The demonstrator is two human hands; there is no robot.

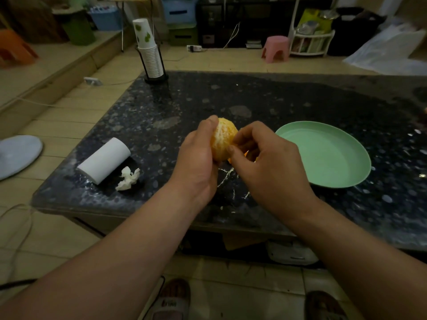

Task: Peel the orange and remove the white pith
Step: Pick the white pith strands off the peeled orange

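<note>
The orange (223,139) is held in the air over the middle part of the tabletop (288,100), nearer to its near edge than to its far edge, and just to the left of the green plate (328,158). Its outer skin seems to be completely off: the side that shows is pale flesh with a thin white net of pith over it. The left hand (198,155) grips the fruit from the left, with the thumb curled over the top and the other fingers hidden behind it. The right hand (265,158) comes from the right, and its fingers (231,150) are pressed together in a pinch at the surface of the fruit, probably on a thread of pith, although the thread itself is too small to see. Under the hands, several white pith strands (225,175) lie on the tabletop, and a small piece of orange peel (246,154) shows beside the right palm. So the peeling looks finished and the cleaning is in progress; the white net that remains must be picked off, and the hidden side cannot be judged. The plate holds nothing. Toward the left edge lie a paper roll (105,160) and a crumpled tissue (128,179), and a stack of paper cups (150,54) stands at the far left corner.
</note>
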